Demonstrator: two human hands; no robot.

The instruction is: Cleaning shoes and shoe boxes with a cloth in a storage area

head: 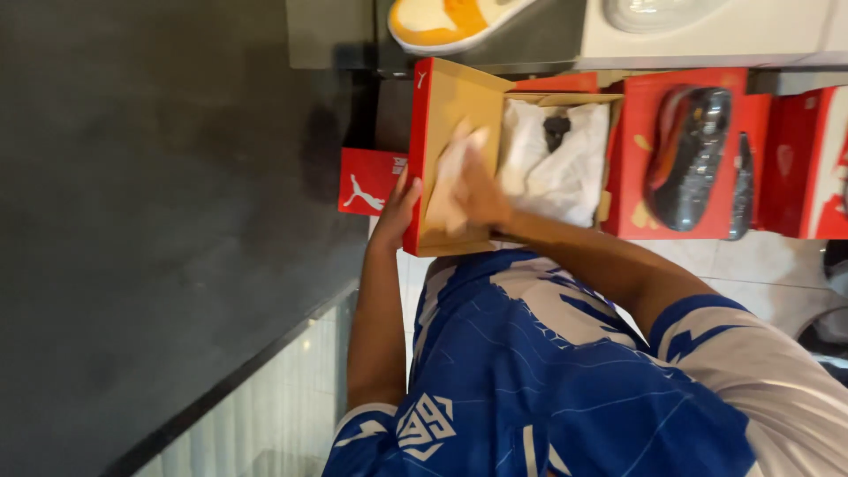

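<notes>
A red shoe box [565,84] lies open with its brown cardboard lid [459,97] swung up on the left. White tissue paper [565,168] fills the box, and a small dark part of a shoe [556,128] shows through it. My left hand [395,212] grips the red outer edge of the lid from below. My right hand [481,190] is blurred and rests inside the lid at the box's near edge, closed on a fold of the white tissue paper.
To the right stands another red box [632,159] with a dark glossy shoe [693,155] on it, and a further red box [808,168] beyond. A small red box [367,181] sits behind the lid. An orange and white shoe [442,22] rests on a shelf above. A dark surface [159,221] fills the left.
</notes>
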